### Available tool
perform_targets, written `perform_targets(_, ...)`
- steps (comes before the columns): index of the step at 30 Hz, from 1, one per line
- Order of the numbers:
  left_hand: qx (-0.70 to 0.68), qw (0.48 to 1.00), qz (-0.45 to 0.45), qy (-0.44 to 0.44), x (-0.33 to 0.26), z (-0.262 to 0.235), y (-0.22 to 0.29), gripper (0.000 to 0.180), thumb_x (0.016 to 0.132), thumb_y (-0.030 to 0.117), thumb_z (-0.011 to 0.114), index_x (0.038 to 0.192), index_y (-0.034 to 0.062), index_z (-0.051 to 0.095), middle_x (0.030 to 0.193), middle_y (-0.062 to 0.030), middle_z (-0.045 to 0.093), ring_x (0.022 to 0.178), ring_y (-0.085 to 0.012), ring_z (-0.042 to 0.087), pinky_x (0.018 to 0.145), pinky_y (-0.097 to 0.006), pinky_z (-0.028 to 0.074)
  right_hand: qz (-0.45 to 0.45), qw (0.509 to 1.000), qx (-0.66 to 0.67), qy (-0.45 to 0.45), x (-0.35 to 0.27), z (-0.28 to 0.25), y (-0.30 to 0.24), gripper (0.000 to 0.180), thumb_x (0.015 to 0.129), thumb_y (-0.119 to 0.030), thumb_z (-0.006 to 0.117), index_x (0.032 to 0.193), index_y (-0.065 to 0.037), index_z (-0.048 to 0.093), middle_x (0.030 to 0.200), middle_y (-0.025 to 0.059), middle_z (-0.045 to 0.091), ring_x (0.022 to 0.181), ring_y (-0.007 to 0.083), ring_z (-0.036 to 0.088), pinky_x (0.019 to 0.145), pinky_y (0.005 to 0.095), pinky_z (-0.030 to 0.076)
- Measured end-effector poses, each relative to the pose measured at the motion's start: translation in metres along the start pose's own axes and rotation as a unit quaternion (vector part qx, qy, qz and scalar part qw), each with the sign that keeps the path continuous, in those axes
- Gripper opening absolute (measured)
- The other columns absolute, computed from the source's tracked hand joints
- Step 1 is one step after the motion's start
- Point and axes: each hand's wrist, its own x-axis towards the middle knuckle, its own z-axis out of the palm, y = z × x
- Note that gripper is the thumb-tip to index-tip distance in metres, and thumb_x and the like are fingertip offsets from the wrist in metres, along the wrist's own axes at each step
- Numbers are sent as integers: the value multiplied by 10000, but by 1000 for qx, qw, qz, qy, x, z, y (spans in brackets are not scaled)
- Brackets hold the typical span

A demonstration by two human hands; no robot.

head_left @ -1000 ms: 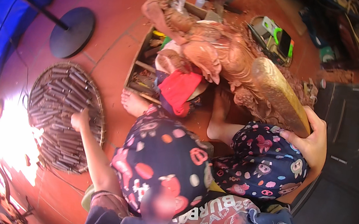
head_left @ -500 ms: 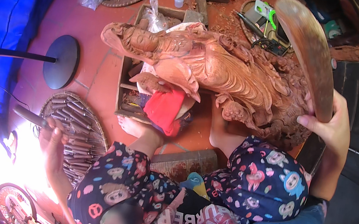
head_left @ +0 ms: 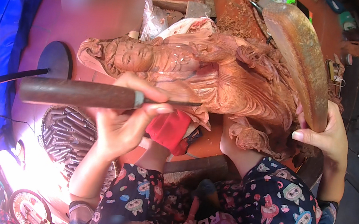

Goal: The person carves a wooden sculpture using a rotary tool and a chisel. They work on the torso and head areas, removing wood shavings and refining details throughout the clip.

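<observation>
Carving well advanced: wooden statue (head_left: pixel 222 79) lies across the floor, face finished, robe folds cut. Left hand (head_left: pixel 124 122) grips a chisel (head_left: pixel 97 96) near its chest; right hand (head_left: pixel 326 135) clasps the base (head_left: pixel 301 56).

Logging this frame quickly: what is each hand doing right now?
Left hand: closed around a wooden-handled chisel.
Right hand: gripping the edge of the carved wooden statue's base.
</observation>
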Motion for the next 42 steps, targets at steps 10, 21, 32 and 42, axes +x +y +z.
perform_targets(10,3,985,175,8,-3,39,-47,174,920,-96,580,1010,-20,451,964,-210,668,1004,-304,672,910,-426,530,-26,999,-7,-38,3,12,23,401,666,-221,867,930,-34,631,759,-27,537,695,62,484,630,242,376)
perform_targets(21,53,971,225,68,-10,41,-64,270,843,-144,657,1011,-29,480,898,-140,638,790,-166,621,705,-259,510,-23,998,-40,-40,0,9,41,407,692,-192,847,997,-45,620,726,-50,506,664,45,453,613,224,352)
perform_targets(32,129,948,279,87,-13,43,-74,343,810,-149,695,1035,-23,469,878,-138,633,754,-161,631,661,-236,505,-49,996,-58,-38,1,11,51,419,701,-196,837,1018,-35,614,717,-49,505,662,43,461,612,219,358)
perform_targets(42,120,953,276,39,-12,42,-67,284,873,-150,607,1054,-1,446,907,-201,666,822,-226,674,733,-282,531,-42,997,-57,-30,1,12,52,408,709,-165,834,1031,-36,618,725,-52,508,666,42,471,618,217,376)
